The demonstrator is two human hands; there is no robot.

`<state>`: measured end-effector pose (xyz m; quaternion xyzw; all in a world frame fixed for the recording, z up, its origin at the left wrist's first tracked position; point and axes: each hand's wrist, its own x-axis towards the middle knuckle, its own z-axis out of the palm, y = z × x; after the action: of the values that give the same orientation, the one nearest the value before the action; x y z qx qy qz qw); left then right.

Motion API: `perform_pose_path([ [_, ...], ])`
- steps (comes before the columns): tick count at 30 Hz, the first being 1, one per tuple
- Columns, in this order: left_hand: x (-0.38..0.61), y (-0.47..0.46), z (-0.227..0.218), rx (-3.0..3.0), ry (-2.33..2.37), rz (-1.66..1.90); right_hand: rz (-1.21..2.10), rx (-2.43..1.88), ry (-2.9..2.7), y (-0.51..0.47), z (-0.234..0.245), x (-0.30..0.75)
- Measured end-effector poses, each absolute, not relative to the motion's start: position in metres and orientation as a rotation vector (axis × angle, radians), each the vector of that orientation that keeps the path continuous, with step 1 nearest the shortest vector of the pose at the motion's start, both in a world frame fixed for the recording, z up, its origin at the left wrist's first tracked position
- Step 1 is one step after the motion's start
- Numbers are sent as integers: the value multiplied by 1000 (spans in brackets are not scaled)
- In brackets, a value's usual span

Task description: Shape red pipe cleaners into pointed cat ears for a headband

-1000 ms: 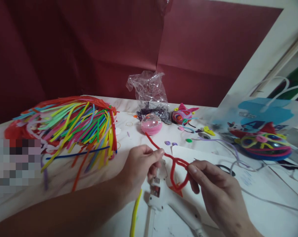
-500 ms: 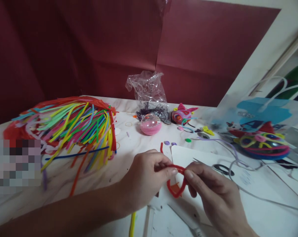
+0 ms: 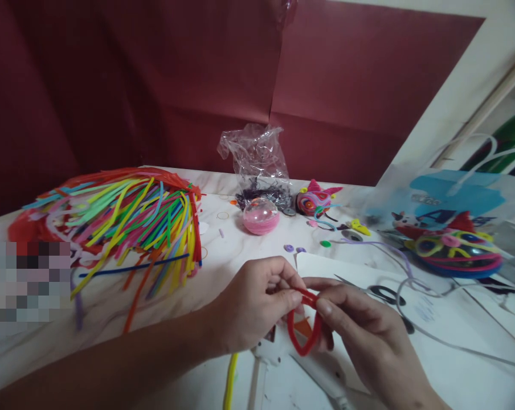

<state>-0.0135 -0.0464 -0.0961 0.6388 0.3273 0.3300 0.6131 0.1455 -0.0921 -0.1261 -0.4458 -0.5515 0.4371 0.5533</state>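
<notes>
Here's the left hand (image 3: 253,302), thumb and fingertips pinching the top of a red loop (image 3: 302,351), and right up against it the right hand (image 3: 364,324) pinches the same loop from the other side, so barely any gap between the two sets of fingers! The loop hangs down between the hands, its lower curve coming to a rounded point, an orange piece (image 3: 303,327) showing through the middle. Just below, the white glue gun (image 3: 268,352) crowds in, partly hidden by the left hand, with a yellow strip (image 3: 231,381) beside it. To the right, a white sheet (image 3: 326,265) runs under the right hand, its far edge and corner showing beyond the fingers, and a pale cord (image 3: 454,344) curves across it. Ahead there's more room: a stretch of marbled desk (image 3: 223,273) before the pink-and-clear ball (image 3: 261,225), purple beads (image 3: 289,248) to its right. Out left, the pile of strips (image 3: 133,219) spreads wide, loose ends trailing toward the forearm; far right, a decorated figure (image 3: 458,253); and behind the ball, a clear bag (image 3: 261,151) near the back edge, where the maroon backdrop (image 3: 347,85) rises.
</notes>
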Motion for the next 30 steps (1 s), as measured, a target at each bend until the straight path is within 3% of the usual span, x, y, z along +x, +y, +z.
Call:
perform_pose_path([
  [3,-15,-47,-98,1542,747,780,1144,-1018,-1250,-92,-128,143],
  [11,-13,-48,-99,1718,839,805,1031,-1110,-1226,-90,-133,141],
  [25,-14,-44,-109,1561,918,830,1206,-1011,-1196,-88,-132,145],
  [30,-13,-46,-112,1586,921,850,1180,-1169,-1233,-88,-129,142],
])
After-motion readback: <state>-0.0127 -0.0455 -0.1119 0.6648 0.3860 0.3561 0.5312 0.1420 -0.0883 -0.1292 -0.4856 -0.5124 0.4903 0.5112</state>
